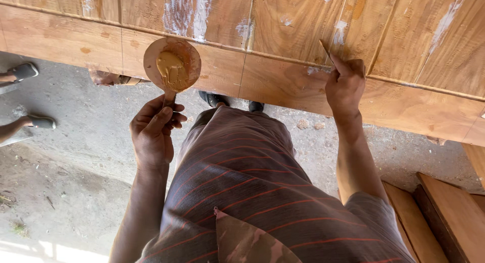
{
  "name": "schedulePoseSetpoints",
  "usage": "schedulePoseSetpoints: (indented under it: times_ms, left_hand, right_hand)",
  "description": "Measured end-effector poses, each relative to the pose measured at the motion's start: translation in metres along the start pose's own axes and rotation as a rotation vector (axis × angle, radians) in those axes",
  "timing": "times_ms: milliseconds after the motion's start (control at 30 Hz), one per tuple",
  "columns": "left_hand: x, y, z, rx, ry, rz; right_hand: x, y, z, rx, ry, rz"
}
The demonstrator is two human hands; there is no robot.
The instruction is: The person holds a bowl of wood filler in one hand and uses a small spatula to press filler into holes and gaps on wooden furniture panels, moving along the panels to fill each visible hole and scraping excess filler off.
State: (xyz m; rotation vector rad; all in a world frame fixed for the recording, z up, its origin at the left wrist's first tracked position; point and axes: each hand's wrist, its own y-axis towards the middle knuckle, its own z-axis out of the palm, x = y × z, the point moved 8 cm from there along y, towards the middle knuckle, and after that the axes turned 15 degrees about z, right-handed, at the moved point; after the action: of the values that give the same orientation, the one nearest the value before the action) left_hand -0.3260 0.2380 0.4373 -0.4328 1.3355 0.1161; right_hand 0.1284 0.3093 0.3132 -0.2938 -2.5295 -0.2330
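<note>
Over door (303, 86): two hands (one paddle (172, 66)).

Soft shaded daylight, perhaps slightly hazy

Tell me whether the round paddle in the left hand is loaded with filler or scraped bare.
Loaded. The round paddle held up by the left hand carries a thick tan blob of filler on its middle; the rim around it is only thinly smeared.

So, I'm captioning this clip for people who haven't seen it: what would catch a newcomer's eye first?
First the round paddle with a blob of tan putty, held up by the left hand in front of the wooden panel. Next the right hand, pressing a thin blade against the panel's edge, near white filler smears. At far left, another person's sandalled feet stand on the concrete floor.
</note>
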Motion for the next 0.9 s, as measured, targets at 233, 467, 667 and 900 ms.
schedulePoseSetpoints:
  times_ms: [233,467,667,900]
  left_hand:
    - [0.004,-0.007,-0.006,-0.014,-0.024,0.012]
    - [0.013,-0.014,-0.014,-0.036,-0.008,-0.029]
    - [0.016,-0.012,-0.016,-0.043,-0.029,-0.003]
    - [0.020,-0.019,-0.025,-0.053,-0.029,-0.009]
  right_hand:
    - [-0.003,0.030,-0.004,-0.081,-0.169,-0.249]
    - [0.018,0.013,-0.009,0.126,0.027,-0.331]
    - [0.017,0.019,-0.016,0.152,0.064,-0.204]
    - [0.023,0.019,-0.009,0.316,0.149,-0.229]
